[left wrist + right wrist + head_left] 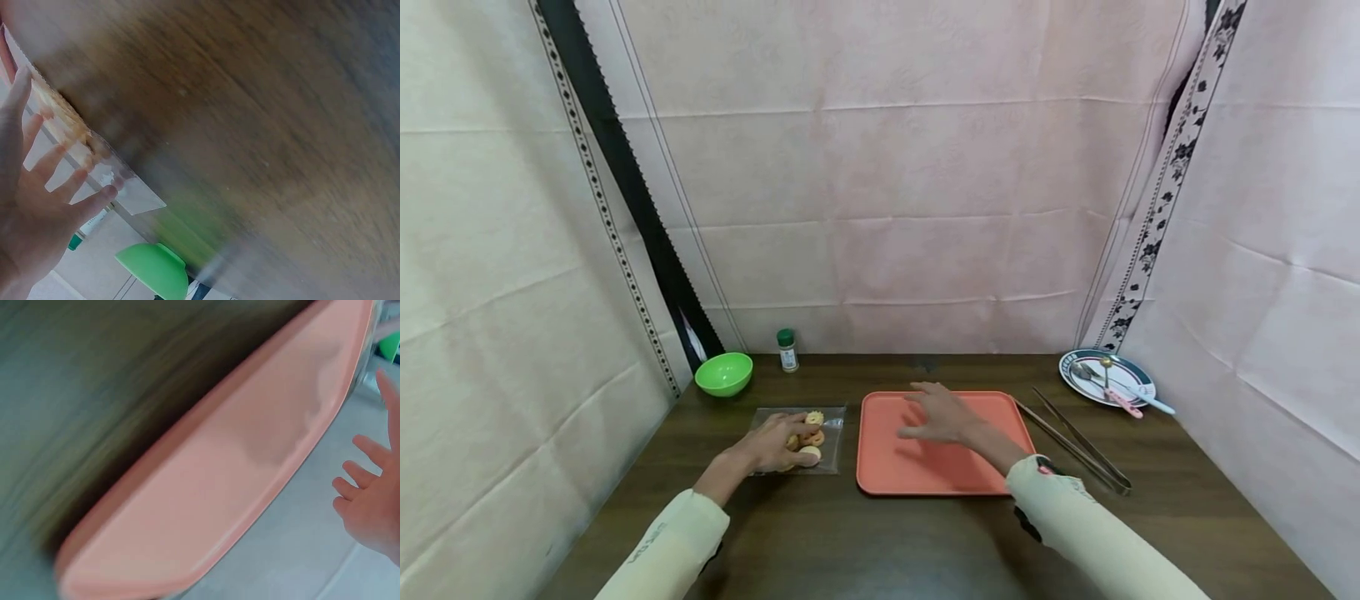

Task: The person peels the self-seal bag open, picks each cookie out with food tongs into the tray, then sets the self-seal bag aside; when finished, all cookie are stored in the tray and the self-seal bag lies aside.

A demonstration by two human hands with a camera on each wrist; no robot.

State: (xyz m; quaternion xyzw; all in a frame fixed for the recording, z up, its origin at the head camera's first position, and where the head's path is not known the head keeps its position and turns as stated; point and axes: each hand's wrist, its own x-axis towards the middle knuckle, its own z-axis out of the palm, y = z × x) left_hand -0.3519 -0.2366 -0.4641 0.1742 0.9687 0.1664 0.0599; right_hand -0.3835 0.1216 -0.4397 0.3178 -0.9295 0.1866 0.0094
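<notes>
A clear flat plastic bag (831,458) lies on the table with several pale, golden cookies (814,417) inside it. Over the bag's left part is my left hand (772,444), hiding some of the cookies. In the left wrist view its fingers (70,185) spread apart and stretch toward the bag, with nothing gripped. To the right lies a coral-pink rectangular tray (880,471). My right hand (942,415) hovers above this tray with fingers extended and casts a shadow onto it. The right wrist view shows that hand's fingers (361,475) apart, holding nothing.
A green bowl (724,375) and a green-capped jar (787,352) stand at the back left. Metal tongs (1078,442) lie right of the tray. Farther right, a patterned plate (1072,381) bears cutlery with pink and blue handles. Cloth curtains (925,208) enclose the table (850,550).
</notes>
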